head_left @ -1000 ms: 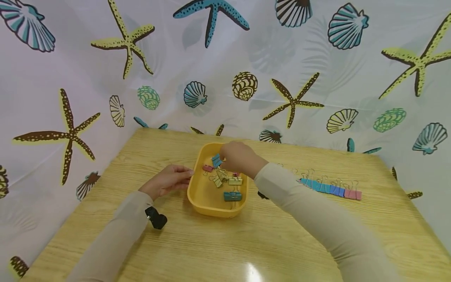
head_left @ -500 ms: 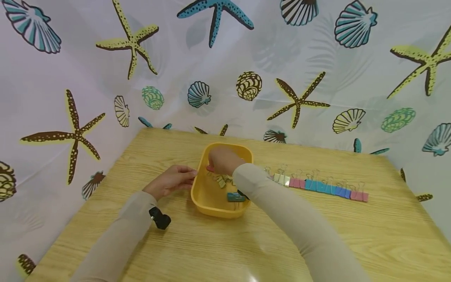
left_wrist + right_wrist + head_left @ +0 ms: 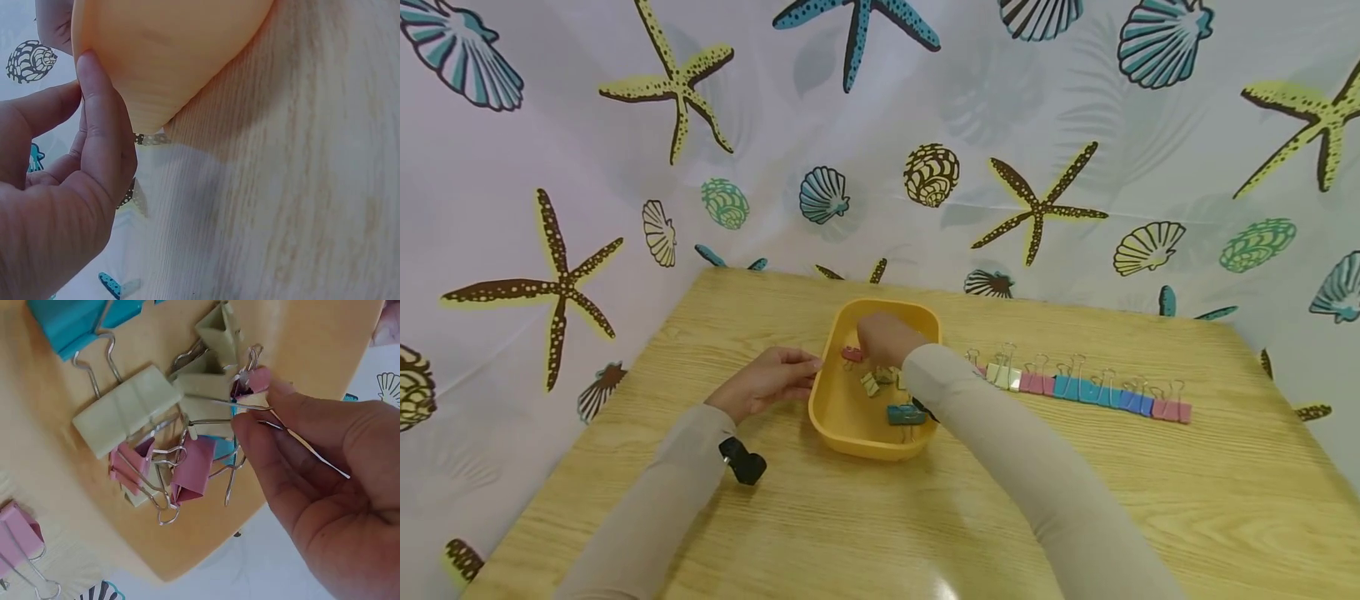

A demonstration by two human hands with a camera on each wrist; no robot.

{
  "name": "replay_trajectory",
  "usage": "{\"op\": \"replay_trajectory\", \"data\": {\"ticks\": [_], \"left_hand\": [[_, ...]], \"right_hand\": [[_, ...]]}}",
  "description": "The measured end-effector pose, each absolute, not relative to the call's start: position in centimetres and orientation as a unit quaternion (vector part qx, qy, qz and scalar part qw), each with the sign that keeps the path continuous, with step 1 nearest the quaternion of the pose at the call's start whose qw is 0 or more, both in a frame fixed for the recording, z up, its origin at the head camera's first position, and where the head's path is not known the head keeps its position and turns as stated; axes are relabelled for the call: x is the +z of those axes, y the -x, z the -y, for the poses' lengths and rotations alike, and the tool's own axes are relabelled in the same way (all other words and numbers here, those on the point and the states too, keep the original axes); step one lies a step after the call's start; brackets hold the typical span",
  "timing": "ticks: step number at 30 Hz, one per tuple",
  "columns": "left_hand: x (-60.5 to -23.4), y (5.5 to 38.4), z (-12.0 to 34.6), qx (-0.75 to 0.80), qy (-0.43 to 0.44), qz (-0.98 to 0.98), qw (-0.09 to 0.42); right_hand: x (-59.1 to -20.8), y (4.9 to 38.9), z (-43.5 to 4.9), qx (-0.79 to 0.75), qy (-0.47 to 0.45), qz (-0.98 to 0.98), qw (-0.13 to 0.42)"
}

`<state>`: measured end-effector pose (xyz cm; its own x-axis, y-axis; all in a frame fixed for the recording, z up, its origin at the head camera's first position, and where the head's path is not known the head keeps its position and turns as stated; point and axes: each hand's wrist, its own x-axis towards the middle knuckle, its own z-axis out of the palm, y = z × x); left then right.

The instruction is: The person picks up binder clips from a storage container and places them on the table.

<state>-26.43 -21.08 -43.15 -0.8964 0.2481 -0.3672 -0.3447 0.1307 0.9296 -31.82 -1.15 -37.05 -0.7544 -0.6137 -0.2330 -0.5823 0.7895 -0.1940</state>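
Right hand [image 3: 887, 337] has shifted left over the yellow tray [image 3: 857, 446] since a second ago, covering the spot where a blue clip showed. Bent thumb and forefinger nearly meet, wire handle [image 3: 312, 451] between; cannot tell whether gripped. Just beside forefinger's tip: blue sliver [image 3: 225, 450], mostly hidden. Left hand [image 3: 771, 379] pinches tray rim. Inside: cream clip [image 3: 128, 411], pink clip [image 3: 194, 467], teal clip [image 3: 906, 414], others tangled.

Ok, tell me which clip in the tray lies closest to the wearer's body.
The large teal clip, at the near end of the yellow tray; the other visible clips there lie farther back.
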Motion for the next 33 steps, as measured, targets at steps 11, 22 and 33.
{"op": "replay_trajectory", "data": {"ticks": [11, 22, 33], "left_hand": [[-42.9, 26.1, 21.0, 0.667, 0.02, -0.71, 0.226], [-42.9, 26.2, 20.9, 0.658, 0.024, -0.719, 0.223], [-43.0, 26.2, 21.0, 0.66, 0.025, -0.719, 0.219]], "right_hand": [[-36.7, 32.5, -0.3, -0.117, 0.359, -0.921, 0.097], [-36.3, 32.5, -1.9, -0.133, 0.356, -0.921, 0.087], [-34.6, 31.5, -4.0, -0.204, 0.363, -0.907, 0.065]]}}
